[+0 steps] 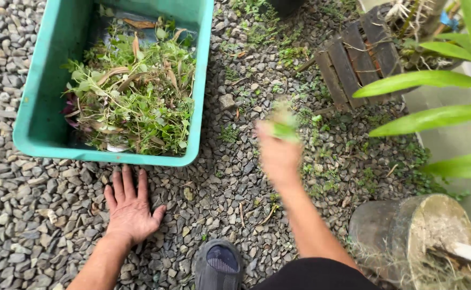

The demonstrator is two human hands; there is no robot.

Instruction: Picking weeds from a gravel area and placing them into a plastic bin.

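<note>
Weeds, a small green tuft, sit in the grip of the person's right hand, which is raised above the gravel between the tub and the wooden slatted crate. Motion blur covers this hand; the fingers appear closed around the tuft, but the exact grip cannot be told.

Left hand: palm down, fingers spread, pressed flat on the gravel just in front of the near rim of the turquoise plastic tub. It holds nothing.

Tub contents: a loose heap of pulled greenery, mixed green stems, dry brown leaves and a few purple leaves. The heap lies toward the right and near side; part of the tub floor shows bare at the far end.

Surroundings:
- Small weeds grow scattered through the gravel to the right of the tub.
- A grey shoe rests on the gravel between the two arms.
- A round concrete pot stands at lower right.
- Long green leaves reach in from the right edge.
</note>
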